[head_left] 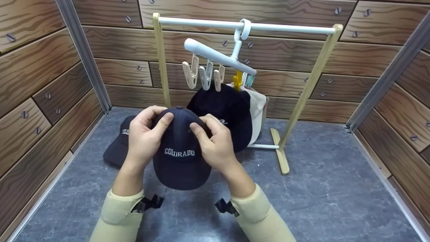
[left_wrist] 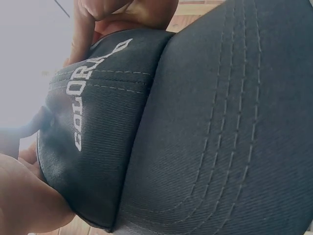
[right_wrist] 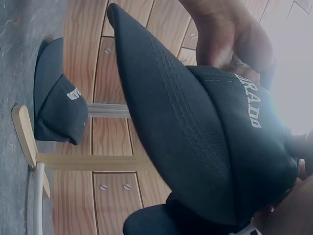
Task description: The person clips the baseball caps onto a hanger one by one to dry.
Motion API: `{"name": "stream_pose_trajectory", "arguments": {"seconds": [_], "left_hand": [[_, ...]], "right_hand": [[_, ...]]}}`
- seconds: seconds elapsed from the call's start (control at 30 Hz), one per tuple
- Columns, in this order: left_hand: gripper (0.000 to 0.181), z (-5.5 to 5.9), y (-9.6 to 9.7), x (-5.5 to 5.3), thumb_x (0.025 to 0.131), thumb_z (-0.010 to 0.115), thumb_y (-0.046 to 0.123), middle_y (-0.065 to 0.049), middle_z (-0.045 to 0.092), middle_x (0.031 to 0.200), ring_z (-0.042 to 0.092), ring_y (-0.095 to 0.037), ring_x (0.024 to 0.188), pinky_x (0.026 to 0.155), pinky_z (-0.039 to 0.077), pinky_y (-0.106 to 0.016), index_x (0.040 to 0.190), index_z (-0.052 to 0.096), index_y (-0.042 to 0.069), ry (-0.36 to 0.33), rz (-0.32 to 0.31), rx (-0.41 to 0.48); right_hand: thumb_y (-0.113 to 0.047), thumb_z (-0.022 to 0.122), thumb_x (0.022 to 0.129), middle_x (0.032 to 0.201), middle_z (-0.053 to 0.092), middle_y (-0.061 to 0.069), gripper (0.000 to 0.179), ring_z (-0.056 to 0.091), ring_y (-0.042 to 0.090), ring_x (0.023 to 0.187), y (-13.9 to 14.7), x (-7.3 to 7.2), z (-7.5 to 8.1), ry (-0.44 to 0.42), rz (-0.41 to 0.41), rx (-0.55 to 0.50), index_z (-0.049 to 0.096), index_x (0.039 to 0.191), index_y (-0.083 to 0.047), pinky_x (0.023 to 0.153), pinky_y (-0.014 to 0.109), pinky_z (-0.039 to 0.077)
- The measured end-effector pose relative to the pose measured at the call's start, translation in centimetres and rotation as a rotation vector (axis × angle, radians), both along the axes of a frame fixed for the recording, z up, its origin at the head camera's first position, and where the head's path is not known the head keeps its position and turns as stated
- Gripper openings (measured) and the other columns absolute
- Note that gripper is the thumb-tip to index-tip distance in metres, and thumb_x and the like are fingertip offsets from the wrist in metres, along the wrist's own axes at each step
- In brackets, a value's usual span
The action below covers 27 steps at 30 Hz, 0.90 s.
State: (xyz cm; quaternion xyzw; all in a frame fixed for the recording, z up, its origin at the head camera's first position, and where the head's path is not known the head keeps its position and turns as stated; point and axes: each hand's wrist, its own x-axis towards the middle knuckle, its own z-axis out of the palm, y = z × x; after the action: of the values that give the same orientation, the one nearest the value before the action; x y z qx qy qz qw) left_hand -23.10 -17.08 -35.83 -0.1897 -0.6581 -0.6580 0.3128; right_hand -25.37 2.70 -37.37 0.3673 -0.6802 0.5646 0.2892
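Note:
Both hands hold a dark navy baseball cap with COLORADO in white letters, its brim hanging down toward me. My left hand pinches the crown's left side, thumb on the front. On the other side my right hand grips the crown the same way. The left wrist view shows the stitched brim up close. Behind the held cap, a black cap and a white cap hang below a white hanger. Another dark cap lies on the floor beyond my left hand, partly hidden by it.
The hanger hooks over the white bar of a wooden-legged rack. Beige and grey clothespins dangle at its left; a yellow clothespin is at its right. Wood-patterned walls surround the grey floor.

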Motion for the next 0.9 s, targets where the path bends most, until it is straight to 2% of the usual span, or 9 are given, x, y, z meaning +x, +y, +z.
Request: {"name": "stream_pose_trajectory", "arguments": {"seconds": [0.27,0.57,0.8,0.9], "left_hand": [[0.011,0.5,0.7,0.0,0.103,0.078,0.0,-0.011,0.074,0.094,0.07,-0.017,0.08,0.072,0.059,-0.027,0.108,0.076,-0.009,0.015,-0.021,0.02],[0.009,0.8,1.7,-0.3,0.103,0.078,0.002,-0.011,0.074,0.093,0.069,-0.019,0.079,0.072,0.059,-0.028,0.107,0.077,-0.006,0.046,-0.017,0.019],[0.01,0.9,2.3,-0.3,0.103,0.078,0.002,-0.013,0.076,0.094,0.071,-0.02,0.079,0.072,0.06,-0.029,0.108,0.077,-0.006,0.051,-0.046,0.04],[0.009,1.0,2.5,-0.3,0.103,0.079,0.002,-0.012,0.076,0.094,0.071,-0.02,0.079,0.072,0.06,-0.029,0.108,0.077,-0.005,0.057,-0.034,0.036]], "right_hand": [[-0.017,0.074,0.11,0.091,0.068,-0.002,0.015,0.064,0.018,0.084,0.5,0.1,0.4,0.018,-0.019,-0.007,0.078,0.1,-0.007,0.079,0.032,0.055],[-0.014,0.075,0.108,0.093,0.069,0.0,0.01,0.065,0.019,0.087,1.2,0.1,0.9,0.013,-0.046,-0.015,0.078,0.102,-0.007,0.081,0.031,0.055],[-0.013,0.076,0.107,0.093,0.069,0.0,0.008,0.065,0.02,0.087,1.7,-0.2,0.9,0.029,-0.05,-0.034,0.078,0.103,-0.006,0.081,0.031,0.055],[-0.013,0.075,0.108,0.094,0.07,0.0,0.009,0.066,0.02,0.089,1.9,-0.2,1.1,0.037,-0.045,-0.035,0.078,0.103,-0.006,0.083,0.032,0.056]]}}
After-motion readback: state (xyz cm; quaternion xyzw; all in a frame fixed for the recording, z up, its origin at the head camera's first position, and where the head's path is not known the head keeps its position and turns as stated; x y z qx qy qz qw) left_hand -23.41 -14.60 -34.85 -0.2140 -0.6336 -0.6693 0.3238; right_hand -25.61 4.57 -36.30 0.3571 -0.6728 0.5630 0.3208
